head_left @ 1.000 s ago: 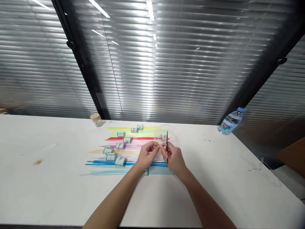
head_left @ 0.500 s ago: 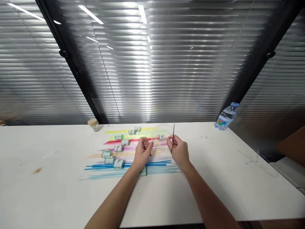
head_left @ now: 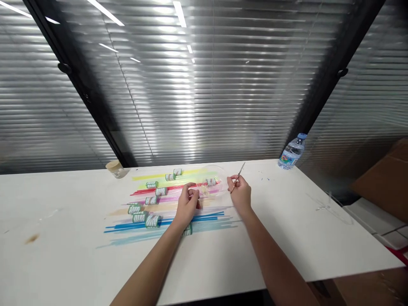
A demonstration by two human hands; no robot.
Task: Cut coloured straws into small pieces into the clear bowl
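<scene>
My right hand [head_left: 241,197] is closed around slim scissors [head_left: 241,169], their blades pointing up and to the right. My left hand [head_left: 187,206] hovers over bundles of coloured strips, fingers loosely curled, with a gap between thumb and forefinger and nothing visible in it. Beneath lie red strips [head_left: 143,191], blue strips [head_left: 123,225] and pale blue strips [head_left: 127,240], each bundle with a patterned paper band. One band [head_left: 211,182] sits between my hands, beside a faint clear loop [head_left: 219,168]. My left wrist partly covers another band [head_left: 188,230].
A water bottle [head_left: 292,151] stands at the table's back right. A small lidded cup [head_left: 115,168] is at the back left. Clear tangled line [head_left: 325,208] lies on the right of the white table [head_left: 79,272]. Blinds [head_left: 204,93] rise behind; a cardboard box [head_left: 387,180] is beyond the right edge.
The scissors have tilted from nearly upright toward the right, and my right hand has moved slightly away from my left. The whole view has shifted a little to the right.
</scene>
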